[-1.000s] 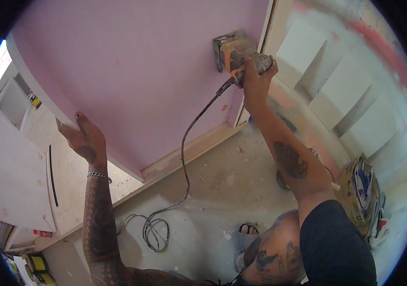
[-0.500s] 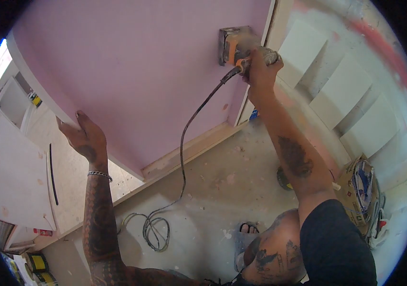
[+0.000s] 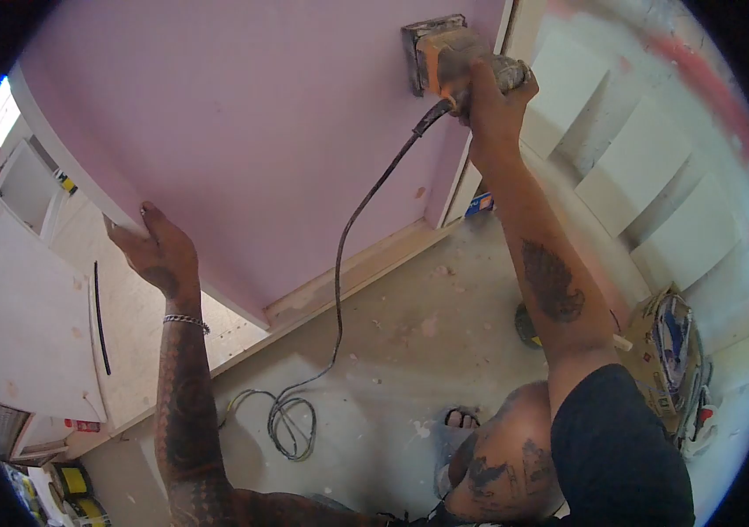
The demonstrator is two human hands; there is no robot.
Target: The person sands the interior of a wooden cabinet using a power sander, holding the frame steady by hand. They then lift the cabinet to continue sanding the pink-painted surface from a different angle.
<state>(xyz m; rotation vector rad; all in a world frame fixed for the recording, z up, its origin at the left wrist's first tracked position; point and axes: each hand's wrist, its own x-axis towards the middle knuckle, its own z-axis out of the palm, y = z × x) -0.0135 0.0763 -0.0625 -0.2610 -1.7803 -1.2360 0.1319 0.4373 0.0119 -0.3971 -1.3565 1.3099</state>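
My right hand is wrapped around the rear body of an orange and black power sander coated in dust. Its square pad lies against the upper right of a pink panel, close to the panel's right edge strip. From the sander a dark power cord hangs down across the panel to the floor. At the left, my left hand grips the pale edge of the same panel, thumb on the pink face. The other fingers are partly hidden behind that edge.
Loops of the cord lie on the dusty floor below the panel. White panels lean at the right, above a cardboard box with things in it. A wooden ledge runs along the panel's bottom.
My right hand has moved the sander up the pink panel, drawing the cord with it. My left hand keeps its hold on the edge.
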